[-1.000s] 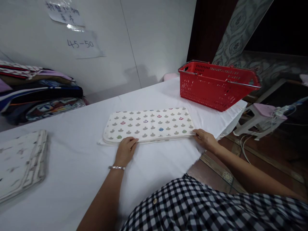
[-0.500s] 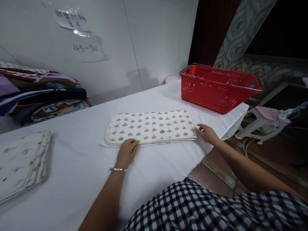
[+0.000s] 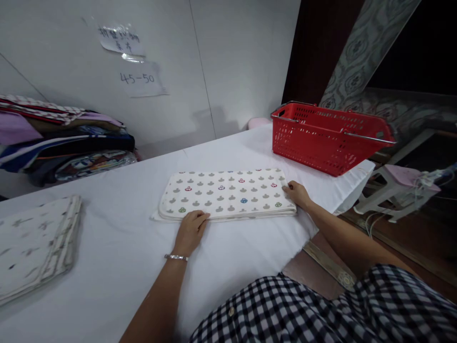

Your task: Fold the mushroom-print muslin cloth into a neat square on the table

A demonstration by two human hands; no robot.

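White-draped table (image 3: 117,233) met pale wall (image 3: 246,62) | red basket (image 3: 309,145) (perforated) sat far right | my left hand (image 3: 191,231) and right hand (image 3: 297,194) touched folded printed cloth (image 3: 230,194); gripping, I couldn't tell

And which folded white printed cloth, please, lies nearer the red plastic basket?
The folded white cloth with mushroom-like prints, touched by the left hand and right hand; the other folded white cloth lies untouched, farther left.
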